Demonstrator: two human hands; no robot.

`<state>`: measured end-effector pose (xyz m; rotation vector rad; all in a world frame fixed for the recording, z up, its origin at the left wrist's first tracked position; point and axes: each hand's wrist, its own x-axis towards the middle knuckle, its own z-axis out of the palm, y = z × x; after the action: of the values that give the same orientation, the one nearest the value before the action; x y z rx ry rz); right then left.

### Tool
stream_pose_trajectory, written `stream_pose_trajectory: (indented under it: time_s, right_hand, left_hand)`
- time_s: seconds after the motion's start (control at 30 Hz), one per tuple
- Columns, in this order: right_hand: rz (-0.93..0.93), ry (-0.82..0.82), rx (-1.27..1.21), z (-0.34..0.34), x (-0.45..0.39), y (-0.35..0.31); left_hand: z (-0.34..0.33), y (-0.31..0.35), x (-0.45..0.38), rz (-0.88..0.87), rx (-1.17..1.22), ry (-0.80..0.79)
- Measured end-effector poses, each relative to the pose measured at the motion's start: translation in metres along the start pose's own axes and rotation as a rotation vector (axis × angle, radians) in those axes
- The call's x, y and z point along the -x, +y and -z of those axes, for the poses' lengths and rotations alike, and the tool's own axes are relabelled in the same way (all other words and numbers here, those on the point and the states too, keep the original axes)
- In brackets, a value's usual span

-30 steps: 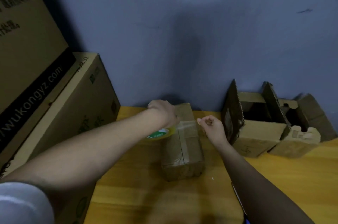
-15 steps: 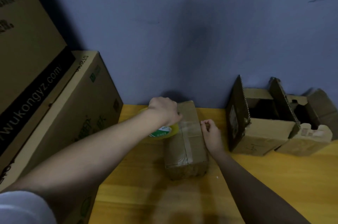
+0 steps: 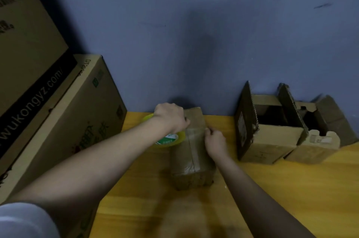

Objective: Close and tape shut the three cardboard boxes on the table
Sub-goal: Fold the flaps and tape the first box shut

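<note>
Hands on closed box [image 3: 191, 150] mid-table | left hand [image 3: 171, 117] grips tape roll [image 3: 169, 139] at its left edge, keeping strip taut; right hand [image 3: 214, 143], fingers curled, presses tape down right side | two open boxes [image 3: 272, 136] wait near wall

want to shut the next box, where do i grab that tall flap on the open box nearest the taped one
Pinch the upright flap near its free top edge, coming from above. It stands almost vertical on the left side of the open box, with bare table between it and the taped box, so from the top it can fold rightward over the opening.
</note>
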<state>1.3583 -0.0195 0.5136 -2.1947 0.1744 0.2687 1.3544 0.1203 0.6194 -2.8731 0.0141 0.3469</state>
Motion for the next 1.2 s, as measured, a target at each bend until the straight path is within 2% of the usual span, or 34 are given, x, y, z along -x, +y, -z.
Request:
stream_pose_trajectory:
  time_s: [0.13,0.17,0.23,0.3,0.33,0.47,0.7,0.87,1.0,1.1,1.2]
  right_hand:
    - [-0.046,-0.105,0.167,-0.015,0.009,0.000]
    - [-0.043,-0.089,0.263,-0.015,0.011,0.002]
    - [0.105,0.038,0.560,-0.012,0.024,0.000]
    - [0.344,0.117,0.703,-0.014,0.037,-0.002]
    - [0.379,0.084,0.713,-0.017,0.040,-0.003]
    - [0.256,-0.055,0.650,-0.025,0.040,0.003]
    - [0.187,-0.017,0.385,-0.021,0.040,0.010]
    - [0.185,0.026,0.614,-0.020,0.042,0.012]
    - [0.376,0.183,0.726,-0.025,0.044,0.009]
    - [0.454,0.010,0.689,-0.027,0.037,0.011]
    - [0.486,-0.022,0.700,-0.022,0.037,0.014]
  left_hand:
    - [0.000,0.000,0.002,0.006,-0.015,0.016]
    - [0.000,0.000,0.002,0.009,-0.026,0.019]
    - [0.000,0.000,0.002,0.013,-0.037,0.025]
    - [0.001,0.000,0.002,0.017,-0.040,0.025]
    - [0.001,0.000,0.002,0.019,-0.039,0.024]
    - [0.000,-0.001,0.003,0.040,-0.015,0.031]
    - [-0.003,-0.003,0.002,0.059,0.095,0.070]
    - [0.002,-0.012,0.004,-0.014,0.322,0.053]
    - [-0.011,-0.035,0.021,-0.131,0.378,0.111]
    - [-0.025,-0.052,0.032,-0.111,0.573,0.129]
    - [-0.035,-0.060,0.037,-0.140,0.744,0.136]
